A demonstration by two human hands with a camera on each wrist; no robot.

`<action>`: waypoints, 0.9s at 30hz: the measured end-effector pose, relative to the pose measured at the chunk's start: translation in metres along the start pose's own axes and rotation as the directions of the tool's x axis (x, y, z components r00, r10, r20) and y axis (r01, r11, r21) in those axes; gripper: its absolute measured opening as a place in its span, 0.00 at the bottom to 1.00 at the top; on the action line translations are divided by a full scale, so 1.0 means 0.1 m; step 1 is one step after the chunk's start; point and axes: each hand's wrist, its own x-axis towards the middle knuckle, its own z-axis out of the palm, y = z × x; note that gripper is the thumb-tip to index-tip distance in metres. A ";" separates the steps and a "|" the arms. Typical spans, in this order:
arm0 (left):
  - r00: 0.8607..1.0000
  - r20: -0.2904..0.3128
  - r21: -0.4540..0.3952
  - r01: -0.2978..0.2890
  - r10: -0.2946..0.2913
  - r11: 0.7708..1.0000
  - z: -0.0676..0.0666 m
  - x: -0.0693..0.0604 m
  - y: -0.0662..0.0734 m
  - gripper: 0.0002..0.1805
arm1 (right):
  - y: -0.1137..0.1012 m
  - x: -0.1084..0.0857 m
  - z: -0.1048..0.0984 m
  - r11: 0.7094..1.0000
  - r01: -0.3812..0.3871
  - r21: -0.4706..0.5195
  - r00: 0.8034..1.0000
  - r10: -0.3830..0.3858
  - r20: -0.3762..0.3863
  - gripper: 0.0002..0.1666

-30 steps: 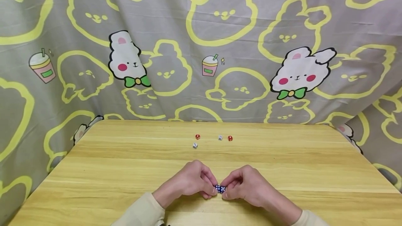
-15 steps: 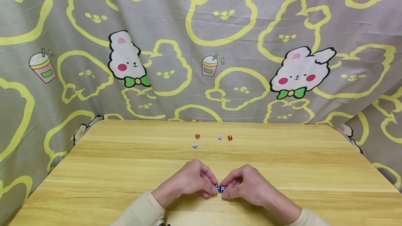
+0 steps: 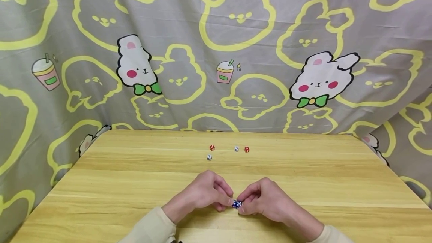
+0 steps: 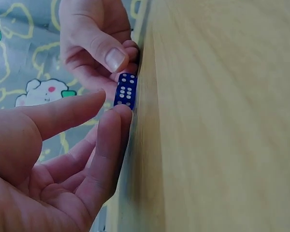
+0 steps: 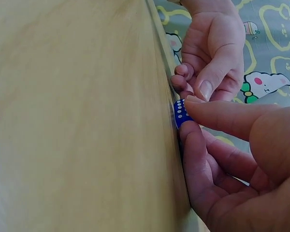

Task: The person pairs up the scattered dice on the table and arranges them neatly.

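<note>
A short row of blue dice (image 3: 237,204) with white dots stands on the table between my two hands. My left hand (image 3: 206,190) is at the row's left end. In the left wrist view its fingertips (image 4: 122,113) reach the dice, while its thumb (image 4: 89,107) is raised apart from them. My right hand (image 3: 266,200) pinches the right end of the row between thumb and index finger; the right wrist view has that thumb (image 5: 217,113) overlapping the blue dice (image 5: 181,112). Fingers hide part of the row, so its full length is unclear.
Toward the far side of the wooden table (image 3: 135,183) lie a red die (image 3: 212,148), a white die (image 3: 209,157), another white die (image 3: 236,149) and another red die (image 3: 247,149). A patterned grey curtain (image 3: 189,21) hangs behind the table.
The left thumb has lifted a little off the front of the blue dice. My right hand stays nearly still, and the row has hardly moved.
</note>
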 end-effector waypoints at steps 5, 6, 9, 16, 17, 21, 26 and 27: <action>0.999 -0.033 0.003 -0.014 0.014 1.000 -0.06 0.00 0.02 0.08 | 0.00 0.01 0.00 1.000 0.003 0.002 1.000 -0.003 0.005 0.12; 0.999 -0.042 0.004 -0.017 0.017 1.000 -0.08 0.00 0.02 0.08 | 0.00 0.01 0.00 1.000 0.004 0.004 1.000 -0.004 0.007 0.12; 0.997 -0.071 0.009 -0.028 0.029 1.000 -0.14 0.00 0.04 0.09 | 0.00 0.01 0.00 1.000 0.007 0.006 1.000 -0.007 0.007 0.11; 0.990 -0.136 -0.005 -0.048 0.047 0.999 -0.26 0.00 0.09 0.12 | 0.01 0.00 0.01 1.000 0.011 0.001 1.000 -0.011 -0.001 0.11; 0.988 -0.147 -0.006 -0.049 0.047 0.999 -0.28 -0.01 0.09 0.13 | 0.01 0.00 0.01 1.000 0.009 0.004 1.000 -0.009 0.001 0.11; 0.980 -0.195 -0.013 -0.046 0.043 0.999 -0.34 0.01 0.11 0.13 | 0.02 0.00 0.00 1.000 0.004 0.012 1.000 -0.004 0.005 0.11; 0.965 -0.261 -0.021 -0.041 0.034 0.999 -0.42 0.05 0.12 0.12 | 0.01 0.00 -0.01 1.000 0.011 0.007 1.000 -0.011 0.005 0.11; 0.962 -0.272 -0.028 -0.037 0.028 0.999 -0.44 0.06 0.12 0.12 | 0.01 0.01 -0.01 1.000 0.010 0.005 1.000 -0.010 0.004 0.11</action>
